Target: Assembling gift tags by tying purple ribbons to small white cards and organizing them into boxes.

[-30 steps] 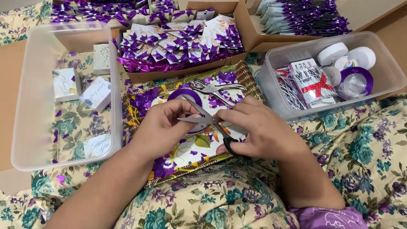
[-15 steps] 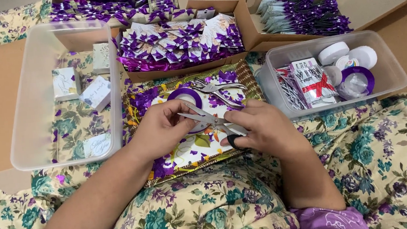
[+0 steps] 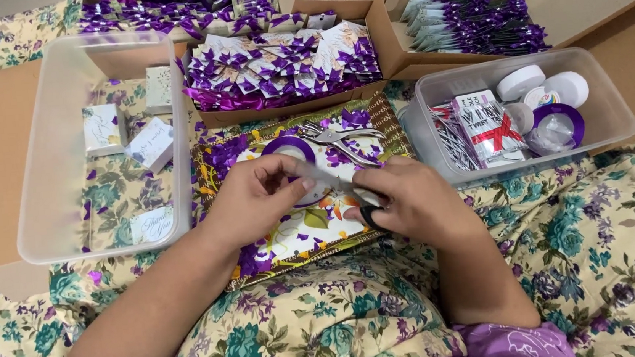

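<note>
From the head camera, the left hand (image 3: 258, 195) pinches a small piece of ribbon, its grip closed on the ribbon's end. The right hand (image 3: 411, 201) has its grip closed on a pair of scissors (image 3: 349, 187), and the blades point left toward the pinched fingers. Both hands sit over a flowery tray (image 3: 303, 237), just near of a purple ribbon roll (image 3: 290, 152) and a metal hole punch (image 3: 340, 136).

To do this cut well, I think the ribbon needs to be pulled tight and flat. The blades should stay clear of the left fingertips. Cutting over the tray is smart, since the little purple scraps land there.

On the left sits a clear bin (image 3: 54, 148) with small white boxes (image 3: 150, 143). On the right, a clear tub (image 3: 602, 100) holds tape rolls. Far away, cardboard boxes (image 3: 389, 34) hold many purple-bowed cards.
</note>
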